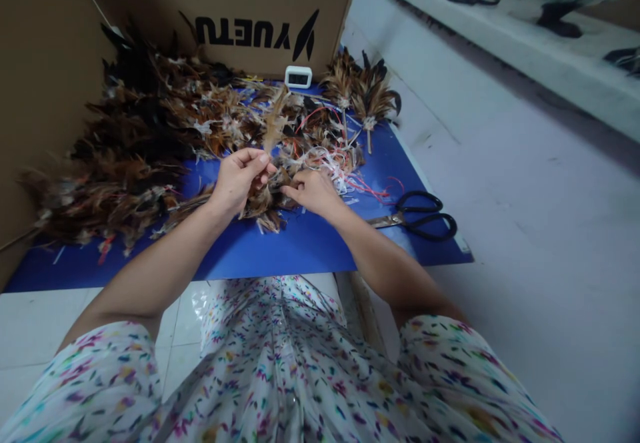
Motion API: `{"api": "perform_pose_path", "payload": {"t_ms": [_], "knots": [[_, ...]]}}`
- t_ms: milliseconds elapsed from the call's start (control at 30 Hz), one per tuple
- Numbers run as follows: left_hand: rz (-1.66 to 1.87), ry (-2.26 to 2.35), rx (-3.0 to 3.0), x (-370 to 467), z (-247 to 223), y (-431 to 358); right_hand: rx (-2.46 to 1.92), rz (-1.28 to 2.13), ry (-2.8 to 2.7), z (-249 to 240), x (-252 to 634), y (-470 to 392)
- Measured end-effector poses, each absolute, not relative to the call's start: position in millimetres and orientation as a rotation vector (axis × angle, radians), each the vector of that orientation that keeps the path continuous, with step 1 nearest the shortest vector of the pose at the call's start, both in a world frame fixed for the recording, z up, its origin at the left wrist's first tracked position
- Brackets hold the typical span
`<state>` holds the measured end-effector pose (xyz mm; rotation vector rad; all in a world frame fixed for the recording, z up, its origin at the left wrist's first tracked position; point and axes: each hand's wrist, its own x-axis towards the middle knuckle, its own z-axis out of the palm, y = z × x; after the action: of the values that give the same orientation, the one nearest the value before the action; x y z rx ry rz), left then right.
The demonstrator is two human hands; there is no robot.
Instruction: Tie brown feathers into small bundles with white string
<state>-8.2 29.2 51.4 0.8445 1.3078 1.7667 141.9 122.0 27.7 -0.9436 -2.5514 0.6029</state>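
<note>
Between the thumb and fingers of my left hand (240, 175) is a light brown feather (273, 126), its tip pointing up and away from me. My right hand (314, 191) lies just to the right, low over a small pile of loose brown feathers (265, 206). Its fingers are bent down into that pile, and what they grip, if anything, is hidden. Pale and pink strings (337, 166) lie tangled just beyond the right hand. Large heaps of brown and black feathers (135, 143) spread over the left and back of the blue table (310, 246).
Black-handled scissors (425, 215) lie at the table's right edge. Two tied feather bunches (369, 96) on sticks rest at the back right. A small white digital device (299, 77) stands before a large cardboard box (240, 3). A pale wall (500, 183) borders the right side.
</note>
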Motion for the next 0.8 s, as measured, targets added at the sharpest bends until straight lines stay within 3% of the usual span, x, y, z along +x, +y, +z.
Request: {"api": "perform_pose_path", "payload": {"t_ms": [233,533,800], "knots": [[1.758,1.338,0.833,-6.9,50.6,29.5,-1.009,0.805,-2.407,29.0,141.4,125.6],[1.751,1.314,0.878,-7.9,46.5,29.5,-1.031,0.639,-2.535,24.3,137.5,118.8],[1.756,1.266,0.898,-8.9,45.2,29.4,-0.867,1.096,-2.111,28.9,141.1,132.6]]}}
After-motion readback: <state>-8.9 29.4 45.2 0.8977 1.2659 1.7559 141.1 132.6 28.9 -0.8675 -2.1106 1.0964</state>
